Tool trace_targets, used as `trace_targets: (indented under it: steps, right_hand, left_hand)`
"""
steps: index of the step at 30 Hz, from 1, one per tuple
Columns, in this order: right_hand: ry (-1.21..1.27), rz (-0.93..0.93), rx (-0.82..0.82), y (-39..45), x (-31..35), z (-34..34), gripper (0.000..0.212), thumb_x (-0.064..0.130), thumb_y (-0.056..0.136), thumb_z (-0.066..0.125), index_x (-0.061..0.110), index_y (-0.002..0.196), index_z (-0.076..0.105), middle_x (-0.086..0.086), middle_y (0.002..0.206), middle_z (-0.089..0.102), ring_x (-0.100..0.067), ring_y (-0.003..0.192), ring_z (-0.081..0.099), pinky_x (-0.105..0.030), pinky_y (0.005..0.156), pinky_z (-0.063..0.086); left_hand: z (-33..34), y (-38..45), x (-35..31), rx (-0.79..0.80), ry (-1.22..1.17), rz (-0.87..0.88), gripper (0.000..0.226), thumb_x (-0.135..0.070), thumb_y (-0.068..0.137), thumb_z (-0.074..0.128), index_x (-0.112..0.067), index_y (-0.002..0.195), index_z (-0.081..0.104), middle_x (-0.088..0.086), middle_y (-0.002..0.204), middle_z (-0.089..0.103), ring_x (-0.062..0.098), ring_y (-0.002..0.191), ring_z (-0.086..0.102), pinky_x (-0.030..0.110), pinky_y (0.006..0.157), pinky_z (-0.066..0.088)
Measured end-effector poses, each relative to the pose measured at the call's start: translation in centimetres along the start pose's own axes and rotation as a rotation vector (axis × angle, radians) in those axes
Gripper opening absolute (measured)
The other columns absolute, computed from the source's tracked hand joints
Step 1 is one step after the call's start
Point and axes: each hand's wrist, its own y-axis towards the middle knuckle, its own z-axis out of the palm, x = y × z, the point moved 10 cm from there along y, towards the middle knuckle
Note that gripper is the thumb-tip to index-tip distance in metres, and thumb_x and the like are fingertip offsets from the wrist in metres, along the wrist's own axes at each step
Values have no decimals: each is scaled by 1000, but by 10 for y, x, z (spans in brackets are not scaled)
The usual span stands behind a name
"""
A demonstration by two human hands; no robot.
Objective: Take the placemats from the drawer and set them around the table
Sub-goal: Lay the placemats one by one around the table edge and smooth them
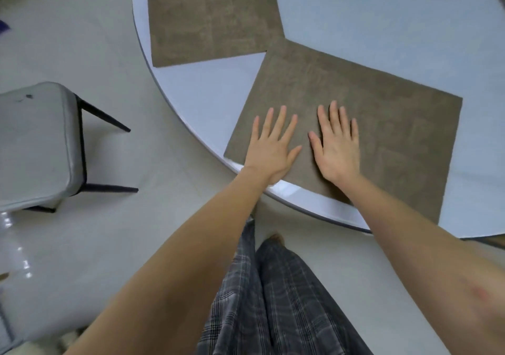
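Near placemat (369,125): under both flat, ungripping hands, left hand (269,147) and right hand (337,150), long side skewed to counter (207,100) edge.

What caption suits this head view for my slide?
Both hands, left and right, press a placemat flat.

Bare table (382,21) surface lies open at upper right of frame; chair (38,147) stands on the floor at left, apart from the table edge.
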Motion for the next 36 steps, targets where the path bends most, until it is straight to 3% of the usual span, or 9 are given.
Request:
trace_targets:
  steps: [9, 12, 14, 16, 19, 24, 26, 33, 36]
  right_hand:
    - [36, 270, 67, -52, -101, -10, 60, 50, 101, 18, 28, 153, 0, 0, 162, -4, -19, 149, -6, -41, 120, -4]
    - [47, 390, 153, -76, -129, -13, 61, 49, 101, 19, 27, 153, -2, 0, 161, -8, -19, 149, -6, -44, 121, -1]
    - [91, 464, 262, -79, -143, -21, 62, 43, 100, 28, 22, 154, 6, -2, 162, -2, -22, 149, 2, -47, 119, 10]
    - [132, 534, 341, -72, -152, -44, 53, 35, 97, 38, 12, 144, 33, -12, 155, 27, -31, 139, 32, -46, 110, 33]
    - [139, 567, 256, -57, -163, -104, 39, 28, 94, 40, 5, 119, 58, -16, 128, 58, -35, 115, 56, -38, 92, 45]
    - [206, 486, 80, -40, -185, -180, 24, 26, 92, 41, 10, 90, 58, -15, 109, 64, -31, 95, 59, -33, 77, 46]
    - [229, 494, 45, -33, -202, -201, 25, 23, 91, 42, 7, 90, 62, -12, 103, 66, -29, 88, 59, -29, 71, 42]
    - [194, 565, -65, 10, -274, -251, 27, 18, 91, 41, 3, 94, 63, -10, 95, 66, -27, 80, 57, -29, 66, 42]
    - [145, 599, -23, 27, -307, -252, 31, 26, 95, 41, 7, 110, 61, -9, 111, 63, -28, 99, 59, -31, 74, 42]
  left_hand:
    - [-8, 9, -9, 139, 53, -53, 70, -55, 97, 32, -20, 154, 11, 8, 162, 4, 33, 148, 4, 53, 119, 11]
    - [-25, 14, -12, 226, 63, -56, 63, -49, 96, 42, -17, 147, 25, 11, 156, 18, 35, 144, 18, 51, 112, 30]
    - [-42, 22, -14, 325, 88, -63, 55, -47, 95, 46, -13, 138, 40, 12, 145, 35, 35, 133, 38, 47, 102, 40]
    - [-66, 31, -18, 406, 149, -59, 51, -47, 95, 45, -11, 130, 53, 12, 137, 49, 34, 123, 51, 43, 98, 44]
    - [-117, 47, -41, 376, 228, 2, 43, -43, 96, 45, -12, 122, 60, 11, 131, 57, 31, 117, 56, 39, 93, 45]
    - [-194, 72, -108, 227, 241, 138, 41, -41, 98, 42, -15, 126, 55, 8, 133, 55, 29, 119, 54, 39, 96, 43]
    - [-209, 84, -134, 195, 223, 181, 45, -44, 98, 41, -20, 135, 50, 4, 137, 53, 27, 123, 52, 38, 98, 42]
    - [-225, 155, -215, 142, 208, 356, 44, -42, 100, 38, -25, 139, 46, -1, 135, 55, 22, 123, 51, 35, 94, 42]
    - [-218, 195, -238, 176, 208, 384, 44, -41, 100, 38, -23, 140, 45, 1, 137, 53, 23, 124, 50, 36, 95, 42]
